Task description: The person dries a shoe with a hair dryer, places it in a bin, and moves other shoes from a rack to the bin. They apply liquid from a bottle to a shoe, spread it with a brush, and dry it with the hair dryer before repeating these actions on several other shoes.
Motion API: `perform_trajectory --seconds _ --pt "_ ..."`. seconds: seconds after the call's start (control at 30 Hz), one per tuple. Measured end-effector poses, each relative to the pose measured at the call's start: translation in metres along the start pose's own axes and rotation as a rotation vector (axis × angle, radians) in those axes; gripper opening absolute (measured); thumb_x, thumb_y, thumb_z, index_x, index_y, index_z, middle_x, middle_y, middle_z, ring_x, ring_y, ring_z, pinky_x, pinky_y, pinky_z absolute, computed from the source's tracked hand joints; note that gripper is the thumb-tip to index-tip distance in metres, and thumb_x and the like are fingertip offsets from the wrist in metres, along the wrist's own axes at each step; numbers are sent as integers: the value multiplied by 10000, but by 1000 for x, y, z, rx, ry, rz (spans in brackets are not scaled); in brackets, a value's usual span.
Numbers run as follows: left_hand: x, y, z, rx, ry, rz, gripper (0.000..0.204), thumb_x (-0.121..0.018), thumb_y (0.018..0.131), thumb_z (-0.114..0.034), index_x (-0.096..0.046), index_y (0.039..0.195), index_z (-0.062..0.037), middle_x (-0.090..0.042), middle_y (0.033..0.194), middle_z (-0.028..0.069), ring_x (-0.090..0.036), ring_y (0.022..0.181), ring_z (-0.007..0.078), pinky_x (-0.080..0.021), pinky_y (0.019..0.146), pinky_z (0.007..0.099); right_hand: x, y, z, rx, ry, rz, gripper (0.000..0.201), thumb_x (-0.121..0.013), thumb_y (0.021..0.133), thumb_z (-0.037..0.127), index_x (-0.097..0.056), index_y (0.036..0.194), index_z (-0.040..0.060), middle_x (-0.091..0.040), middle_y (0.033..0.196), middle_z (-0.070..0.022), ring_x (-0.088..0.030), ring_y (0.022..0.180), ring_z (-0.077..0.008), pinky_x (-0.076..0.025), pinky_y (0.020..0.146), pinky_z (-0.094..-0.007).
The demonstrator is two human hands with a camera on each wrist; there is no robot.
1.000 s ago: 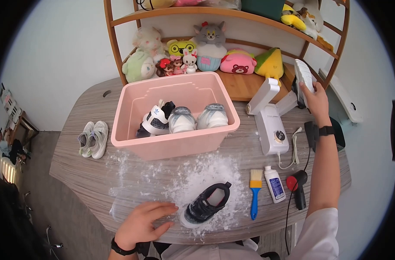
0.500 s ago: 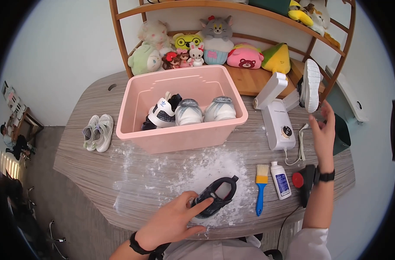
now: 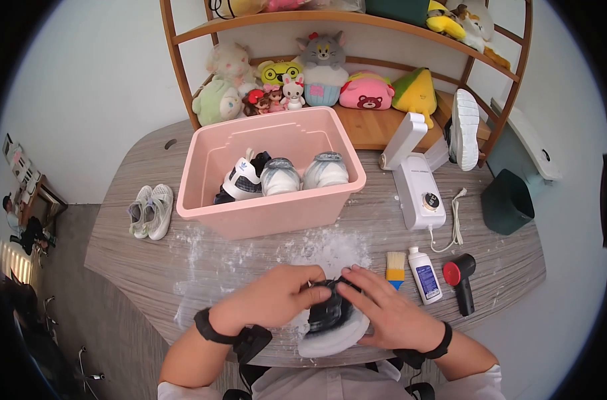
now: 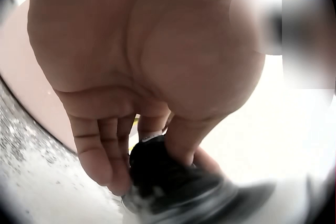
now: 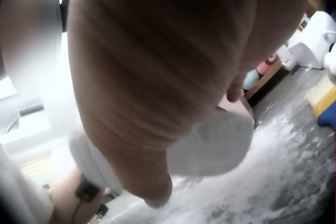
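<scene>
A dark sneaker (image 3: 327, 317) with a white, powder-dusted sole is held tilted over the table's front edge, between both hands. My left hand (image 3: 270, 297) grips its upper around the ankle opening; the left wrist view has the thumb and fingers on either side of the black collar (image 4: 152, 166). From the other side my right hand (image 3: 393, 310) holds it, fingers over the top edge and thumb low near the sole. White powder (image 3: 333, 250) lies scattered on the wood-grain table beneath and behind. Much of the sneaker is covered by the hands.
A pink bin (image 3: 270, 217) with several shoes stands behind, a grey-white pair (image 3: 150, 212) to its left. At right are a brush (image 3: 395, 267), white bottle (image 3: 425, 275), black handheld device (image 3: 462, 283), white dryer (image 3: 420, 193) bearing a white-soled shoe (image 3: 465, 130), and dark green bin (image 3: 507, 203).
My right hand has let go of the shoe on the dryer and come down to the dark sneaker. My left hand has reached that sneaker, which is now tilted up between both hands.
</scene>
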State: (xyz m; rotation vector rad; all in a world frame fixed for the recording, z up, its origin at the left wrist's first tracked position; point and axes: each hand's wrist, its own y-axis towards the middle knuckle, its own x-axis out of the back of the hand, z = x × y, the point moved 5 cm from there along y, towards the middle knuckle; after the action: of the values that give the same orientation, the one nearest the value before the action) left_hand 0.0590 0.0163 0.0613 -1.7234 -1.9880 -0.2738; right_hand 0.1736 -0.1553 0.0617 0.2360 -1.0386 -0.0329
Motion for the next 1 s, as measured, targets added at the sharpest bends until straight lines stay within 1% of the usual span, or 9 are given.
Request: perform_trajectory --seconds 0.17,0.23,0.3,0.4,0.53,0.63,0.73,0.9,1.0 --pt "0 27 -3 -78 -116 4 359 -554 1099 -326 -616 915 -25 -512 686 2 -437 671 95 -395 603 321 1 -1 4 113 -11 -436 1083 -949 649 201 -384 1568 114 -449 1509 -221 -507 1354 -445 -456 1104 -575" --pt "-1 42 -5 -41 -110 -70 413 -568 1069 -344 -620 914 36 -625 787 223 -594 684 361 -460 676 463 8 -2 2 120 -13 -553 1105 -969 616 211 -394 1554 108 -466 1491 -229 -519 1337 -455 -463 1086 -583" --pt "-8 53 -9 -15 -92 -46 397 -552 1086 -343 -625 936 17 -659 794 170 -621 669 280 -488 646 399 18 -5 -9 61 -130 -606 1128 -1004 569 259 -420 1514 68 -540 1416 -226 -589 1256 -429 -507 1039 -524" --pt "-6 55 -18 -19 -635 -41 278 -542 1103 -313 -625 1127 -49 -694 864 55 -649 724 78 -517 626 219 54 2 -29 -129 -110 -754 1053 -951 639 230 -397 1495 -33 -607 1298 -215 -663 1159 -337 -529 1003 -399" --pt "8 29 -8 -161 -621 -206 225 -574 1078 -162 -593 1270 -46 -716 1002 68 -659 738 105 -512 622 238 144 34 -80 -229 210 -1093 928 -840 860 208 -298 1573 -35 -563 1397 -202 -595 1266 -278 -473 1097 -416" --pt "11 4 13 -114 -543 -197 248 -626 1039 -106 -604 1281 -52 -731 1079 79 -659 750 98 -509 631 234 205 66 -113 -208 -131 -1145 947 -817 888 341 -309 1591 -37 -591 1412 -269 -637 1251 -302 -501 1050 -400" --pt "12 -16 38 -45 -508 -279 261 -673 1005 -83 -617 1258 -46 -726 1091 61 -652 752 90 -506 637 230 235 97 -131 -397 -349 -1052 954 -809 869 447 -372 1565 -38 -633 1349 -324 -669 1222 -375 -521 1018 -417" --pt "19 -33 78 -72 -566 -482 206 -708 971 -65 -659 1167 -24 -717 1084 33 -636 771 70 -501 645 220 234 126 -189 -562 -516 -831 952 -775 861 545 -420 1535 -26 -671 1266 -337 -653 1208 -460 -522 1009 -469" --pt "25 -47 82 -51 -570 -518 188 -714 956 -47 -672 1138 -23 -709 1030 24 -631 791 68 -501 663 223 210 119 -216 -620 -480 -849 939 -726 885 597 -422 1534 -10 -648 1311 -336 -640 1219 -474 -509 1027 -488"
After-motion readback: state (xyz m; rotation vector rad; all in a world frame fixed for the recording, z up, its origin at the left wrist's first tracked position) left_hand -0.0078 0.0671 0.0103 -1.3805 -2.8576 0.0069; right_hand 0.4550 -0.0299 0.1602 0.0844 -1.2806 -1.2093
